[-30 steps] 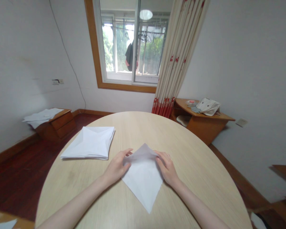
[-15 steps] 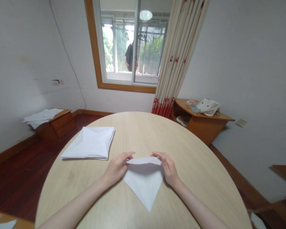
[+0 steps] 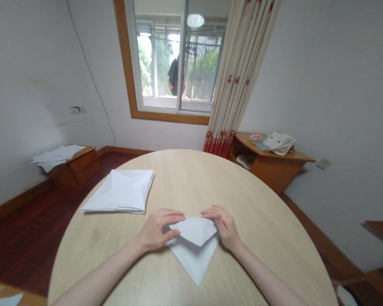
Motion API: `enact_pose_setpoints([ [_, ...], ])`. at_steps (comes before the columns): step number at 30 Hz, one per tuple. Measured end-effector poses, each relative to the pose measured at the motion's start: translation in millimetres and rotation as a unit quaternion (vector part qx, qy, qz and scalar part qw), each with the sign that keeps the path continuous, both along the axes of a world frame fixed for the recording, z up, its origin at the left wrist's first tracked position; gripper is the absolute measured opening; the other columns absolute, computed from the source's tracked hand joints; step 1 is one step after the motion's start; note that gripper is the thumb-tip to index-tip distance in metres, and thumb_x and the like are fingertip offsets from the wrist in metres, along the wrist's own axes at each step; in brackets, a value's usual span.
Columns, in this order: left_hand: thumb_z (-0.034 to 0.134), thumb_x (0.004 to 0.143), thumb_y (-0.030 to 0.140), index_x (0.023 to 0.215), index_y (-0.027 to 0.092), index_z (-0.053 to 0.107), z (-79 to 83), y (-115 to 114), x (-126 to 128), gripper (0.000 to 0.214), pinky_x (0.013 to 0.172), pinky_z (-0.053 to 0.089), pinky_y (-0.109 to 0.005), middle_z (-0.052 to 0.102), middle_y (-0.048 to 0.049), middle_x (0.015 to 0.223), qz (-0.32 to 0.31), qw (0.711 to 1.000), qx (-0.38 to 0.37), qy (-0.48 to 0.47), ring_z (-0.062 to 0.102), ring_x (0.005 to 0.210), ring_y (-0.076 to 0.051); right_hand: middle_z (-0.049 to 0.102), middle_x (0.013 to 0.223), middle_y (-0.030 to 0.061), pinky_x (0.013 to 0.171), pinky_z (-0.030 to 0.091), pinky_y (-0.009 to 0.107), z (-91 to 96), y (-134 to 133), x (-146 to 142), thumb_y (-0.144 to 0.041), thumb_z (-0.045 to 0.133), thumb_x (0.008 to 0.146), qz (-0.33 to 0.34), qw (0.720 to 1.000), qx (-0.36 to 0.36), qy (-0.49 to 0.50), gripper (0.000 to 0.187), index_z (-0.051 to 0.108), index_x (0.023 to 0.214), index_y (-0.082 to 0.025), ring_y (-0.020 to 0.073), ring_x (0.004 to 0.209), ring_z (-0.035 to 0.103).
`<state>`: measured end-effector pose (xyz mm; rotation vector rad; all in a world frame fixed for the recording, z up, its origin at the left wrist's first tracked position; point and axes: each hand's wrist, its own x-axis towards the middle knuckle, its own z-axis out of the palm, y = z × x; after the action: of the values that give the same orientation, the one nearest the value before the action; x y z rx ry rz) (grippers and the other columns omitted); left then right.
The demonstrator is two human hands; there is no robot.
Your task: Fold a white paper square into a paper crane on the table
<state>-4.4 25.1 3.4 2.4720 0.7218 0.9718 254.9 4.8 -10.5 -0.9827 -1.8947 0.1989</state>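
Note:
A white sheet of paper (image 3: 193,250) lies on the round wooden table (image 3: 185,178) in front of me, its far corner folded down toward me over the rest. My left hand (image 3: 158,229) pinches the left end of the fold between thumb and fingers. My right hand (image 3: 225,225) holds the right end of the fold, fingers curled onto the paper. The near corner of the sheet points at me.
A stack of folded white paper (image 3: 119,191) lies on the table to the far left. A low wooden cabinet (image 3: 75,163) with sheets on it stands by the left wall. A corner shelf (image 3: 271,161) with a bag is at the right, beside a curtain (image 3: 239,72).
The far corner of the sheet has been lifted and folded down toward me. Both hands stayed at the sides of the paper, following the fold.

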Motion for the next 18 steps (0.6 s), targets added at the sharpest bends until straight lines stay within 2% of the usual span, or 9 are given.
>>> enact_pose_setpoints([
  [2, 0.038, 0.093, 0.059, 0.109, 0.02, 0.071, -2.0, 0.7, -1.1, 0.053, 0.089, 0.049, -0.038, 0.071, -0.01, 0.112, -0.008, 1.0, 0.005, 0.004, 0.066, 0.102, -0.025, 0.076, 0.085, 0.005, 0.085, 0.048, 0.044, -0.6, -0.1, -0.4, -0.04, 0.025, 0.102, 0.009, 1.0, 0.008, -0.016, 0.052, 0.07, 0.081, -0.023, 0.0202, 0.082, 0.07],
  [5, 0.034, 0.094, 0.06, 0.103, 0.02, 0.073, -4.6, 1.1, -0.6, 0.056, 0.086, 0.051, -0.036, 0.074, -0.0086, 0.107, -0.002, 1.0, 0.003, 0.004, 0.069, 0.098, -0.024, 0.076, 0.084, 0.0061, 0.078, 0.049, 0.039, 0.0, -1.5, -2.4, -0.035, 0.032, 0.101, 0.023, 0.999, 0.016, -0.047, 0.044, 0.07, 0.082, -0.022, 0.0196, 0.081, 0.069],
  [13, 0.049, 0.094, 0.041, 0.096, 0.02, 0.074, -3.6, -3.7, 4.8, 0.033, 0.083, 0.053, -0.033, 0.076, -0.0052, 0.1, 0.014, 0.999, 0.022, 0.02, 0.071, 0.094, -0.021, 0.076, 0.085, 0.0058, 0.076, 0.049, 0.037, 1.5, -4.1, -7.8, -0.027, 0.051, 0.094, 0.038, 0.992, 0.017, -0.118, 0.021, 0.07, 0.088, -0.02, 0.0201, 0.079, 0.068],
  [18, 0.051, 0.092, 0.034, 0.097, 0.021, 0.073, -4.9, -6.3, 7.8, 0.027, 0.079, 0.054, -0.033, 0.075, -0.0053, 0.102, 0.023, 0.997, 0.059, 0.05, 0.072, 0.089, -0.021, 0.076, 0.09, 0.0054, 0.077, 0.049, 0.038, 0.7, -3.5, -7.9, -0.025, 0.053, 0.093, 0.044, 0.987, 0.014, -0.152, 0.019, 0.072, 0.094, -0.021, 0.0215, 0.084, 0.067],
])
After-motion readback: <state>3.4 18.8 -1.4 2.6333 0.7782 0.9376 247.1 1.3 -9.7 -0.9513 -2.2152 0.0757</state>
